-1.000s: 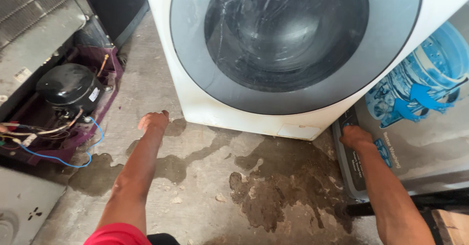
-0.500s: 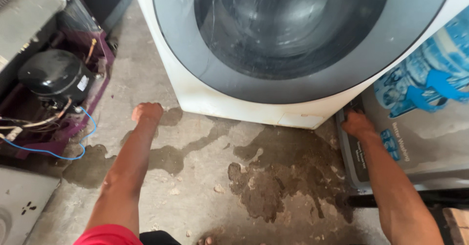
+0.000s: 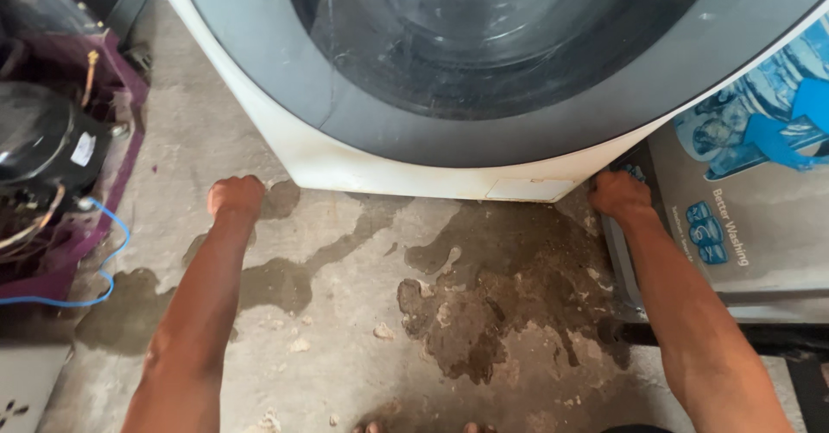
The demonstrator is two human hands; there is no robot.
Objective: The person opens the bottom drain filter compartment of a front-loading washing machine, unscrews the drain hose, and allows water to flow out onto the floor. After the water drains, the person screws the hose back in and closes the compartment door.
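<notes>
A white front-loading washing machine [image 3: 345, 152] with a grey door ring and dark glass [image 3: 484, 27] fills the top of the view. My left hand [image 3: 235, 195] is a closed fist pressed on the concrete floor, just left of the machine's lower left corner. My right hand [image 3: 619, 195] sits at the machine's lower right corner, fingers curled over the dark edge of a grey appliance [image 3: 751, 252] lying beside it. Its fingertips are hidden. Both arms reach straight forward.
A black compressor [image 3: 47, 144] with wires sits in a purple frame at the left, and a blue wire [image 3: 108, 252] loops onto the floor. Dark wet patches [image 3: 492, 312] cover the concrete between my arms. My toes [image 3: 371, 427] show at the bottom edge.
The camera has moved closer to the washing machine and lower. Both hands stay at the same spots by the machine's bottom corners.
</notes>
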